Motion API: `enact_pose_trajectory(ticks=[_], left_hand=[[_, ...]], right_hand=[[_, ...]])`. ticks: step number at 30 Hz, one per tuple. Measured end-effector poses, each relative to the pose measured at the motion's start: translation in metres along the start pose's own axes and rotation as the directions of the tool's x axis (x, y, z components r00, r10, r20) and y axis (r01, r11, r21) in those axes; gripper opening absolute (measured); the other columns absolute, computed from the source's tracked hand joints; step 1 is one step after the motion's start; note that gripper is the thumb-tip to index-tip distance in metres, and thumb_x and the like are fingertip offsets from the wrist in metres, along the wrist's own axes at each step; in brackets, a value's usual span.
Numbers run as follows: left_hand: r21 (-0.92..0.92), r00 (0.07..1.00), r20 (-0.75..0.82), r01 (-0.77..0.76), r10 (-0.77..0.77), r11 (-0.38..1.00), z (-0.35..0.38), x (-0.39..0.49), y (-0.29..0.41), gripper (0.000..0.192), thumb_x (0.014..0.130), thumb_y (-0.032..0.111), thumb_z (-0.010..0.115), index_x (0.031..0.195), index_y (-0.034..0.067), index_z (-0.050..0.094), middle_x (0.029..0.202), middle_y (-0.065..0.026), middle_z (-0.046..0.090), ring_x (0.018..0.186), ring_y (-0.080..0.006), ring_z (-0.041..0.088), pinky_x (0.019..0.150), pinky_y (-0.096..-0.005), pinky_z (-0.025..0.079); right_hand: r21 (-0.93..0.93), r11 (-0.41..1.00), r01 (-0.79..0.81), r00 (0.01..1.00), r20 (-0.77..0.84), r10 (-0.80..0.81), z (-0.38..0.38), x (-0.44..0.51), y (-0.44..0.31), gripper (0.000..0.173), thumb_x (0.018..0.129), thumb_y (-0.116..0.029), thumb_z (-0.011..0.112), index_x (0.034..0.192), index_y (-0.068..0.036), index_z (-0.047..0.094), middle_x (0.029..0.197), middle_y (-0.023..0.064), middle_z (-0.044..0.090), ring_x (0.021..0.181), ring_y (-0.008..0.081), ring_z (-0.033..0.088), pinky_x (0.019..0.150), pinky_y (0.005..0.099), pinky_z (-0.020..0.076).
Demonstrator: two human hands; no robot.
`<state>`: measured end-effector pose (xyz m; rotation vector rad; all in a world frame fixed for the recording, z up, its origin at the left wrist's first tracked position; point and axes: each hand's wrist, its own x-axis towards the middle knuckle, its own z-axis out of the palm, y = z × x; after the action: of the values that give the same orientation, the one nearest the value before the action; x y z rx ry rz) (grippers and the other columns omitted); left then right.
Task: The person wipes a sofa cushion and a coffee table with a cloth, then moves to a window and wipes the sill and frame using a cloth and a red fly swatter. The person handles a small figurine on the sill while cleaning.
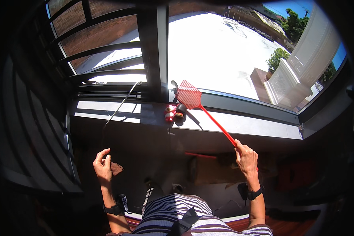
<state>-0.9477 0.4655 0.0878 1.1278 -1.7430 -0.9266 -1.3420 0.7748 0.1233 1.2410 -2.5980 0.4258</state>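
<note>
My right hand (247, 159) grips the handle of a red plastic fly swatter (219, 125). The swatter's mesh head reaches forward over the window sill (224, 119), against the lower window frame. Just below the head, a small red-and-white figurine (170, 113) and a dark-topped small ornament (180, 111) stand on the sill. At the left, my left hand (103, 168) has curled fingers, with a crumpled brown cloth (117, 168) coming out from its palm. A thin pale rod (122, 103) slants from the window frame down towards this hand; its lower end is lost in shade.
A dark barred window panel (103, 48) stands at the left, with slatted dark panels (35, 126) nearer me. Through the opening lies a bright outdoor surface (212, 53). On the shaded floor are a brown box-like object (215, 171) and a red strip (200, 155).
</note>
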Motion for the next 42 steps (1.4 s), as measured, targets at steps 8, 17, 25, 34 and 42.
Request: enact_pose_trajectory(ticks=[8,17,25,34,42], left_hand=[[-0.034,0.998,0.017,0.060,-0.059,0.998,-0.004,-0.002,-0.010,0.025,0.085,-0.004,0.057,0.108,0.000,0.067,0.105,-0.0036,0.065,0.081,-0.0058,0.056,0.068,-0.0198,0.043],[-0.090,0.995,0.050,0.087,-0.083,0.992,-0.012,0.006,-0.032,0.025,0.086,-0.003,0.057,0.109,0.002,0.065,0.106,-0.0048,0.066,0.096,-0.0123,0.061,0.085,-0.0244,0.047],[-0.023,0.994,0.074,0.080,-0.078,0.997,-0.018,0.015,-0.022,0.023,0.087,-0.002,0.056,0.107,0.001,0.065,0.104,-0.0080,0.066,0.099,-0.0160,0.062,0.089,-0.0272,0.047],[-0.073,0.987,0.128,0.106,-0.096,0.992,-0.010,0.022,-0.040,0.021,0.088,-0.002,0.056,0.107,0.000,0.065,0.103,-0.0070,0.066,0.095,-0.0140,0.061,0.087,-0.0260,0.047],[-0.121,0.969,0.247,0.006,0.024,0.993,0.006,0.033,-0.038,0.020,0.087,0.000,0.057,0.105,0.000,0.067,0.100,-0.0031,0.067,0.087,-0.0081,0.058,0.073,-0.0220,0.044]], right_hand=[[-0.058,0.998,0.024,0.996,-0.083,-0.029,-0.025,0.001,-0.005,0.037,0.085,-0.012,0.066,0.121,-0.016,0.063,0.066,0.0071,0.050,0.053,0.0261,0.057,0.050,0.0373,0.0447],[0.050,0.994,-0.098,0.992,-0.077,0.101,-0.003,-0.013,0.007,0.036,0.083,-0.012,0.068,0.119,-0.017,0.065,0.070,0.0087,0.057,0.062,0.0277,0.060,0.058,0.0383,0.0478],[0.085,0.996,-0.033,0.973,-0.226,0.051,0.007,-0.022,0.004,0.041,0.083,-0.009,0.068,0.123,-0.018,0.063,0.069,0.0074,0.054,0.056,0.0258,0.056,0.052,0.0359,0.0453],[0.310,0.802,-0.510,0.797,-0.180,0.576,0.003,-0.105,0.046,0.032,0.087,-0.011,0.061,0.119,-0.007,0.064,0.108,0.0181,0.066,0.097,0.0316,0.067,0.083,0.0346,0.0517],[0.290,0.784,-0.549,0.833,0.104,0.544,0.009,-0.083,0.012,0.029,0.086,-0.023,0.060,0.113,-0.016,0.068,0.083,0.0193,0.067,0.079,0.0346,0.067,0.069,0.0401,0.0504]])
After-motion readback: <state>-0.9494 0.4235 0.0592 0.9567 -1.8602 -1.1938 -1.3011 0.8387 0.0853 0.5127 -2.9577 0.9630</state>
